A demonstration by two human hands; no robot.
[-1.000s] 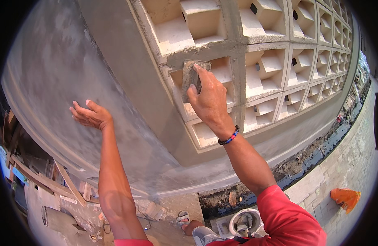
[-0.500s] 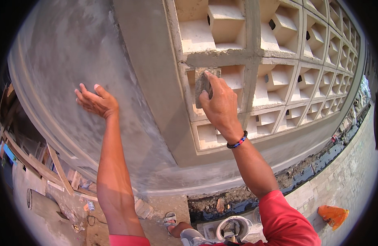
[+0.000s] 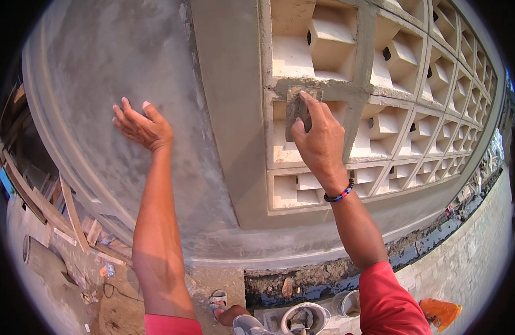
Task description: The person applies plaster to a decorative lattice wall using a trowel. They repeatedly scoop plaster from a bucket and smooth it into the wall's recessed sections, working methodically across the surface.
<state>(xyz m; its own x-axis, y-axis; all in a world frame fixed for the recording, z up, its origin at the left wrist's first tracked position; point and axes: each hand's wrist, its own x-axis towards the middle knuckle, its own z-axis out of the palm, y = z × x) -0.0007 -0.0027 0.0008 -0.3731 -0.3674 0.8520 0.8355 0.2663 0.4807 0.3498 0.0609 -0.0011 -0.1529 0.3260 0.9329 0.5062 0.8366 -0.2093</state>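
Observation:
My right hand, with a beaded bracelet on its wrist, grips a small flat rectangular plastering float, thumb and fingers closed on it. The float's top edge lies at the grey mortar joint between two rows of pale ventilation blocks. Part of the float is hidden behind my fingers. To the left, my left hand is open with its fingers apart, in front of the smooth grey plastered wall. Whether it touches the wall I cannot tell. A plastered band runs between wall and blocks.
Below stand a white bucket with grey material inside and a second pail. A dark, wet gutter follows the wall's foot. An orange bag lies on the paving. Timber pieces and a concrete pipe sit at left.
The view has shifted, so wall and arms appear farther right. Against the blocks, the float in my right hand has moved slightly upward onto the joint. My left hand stays open.

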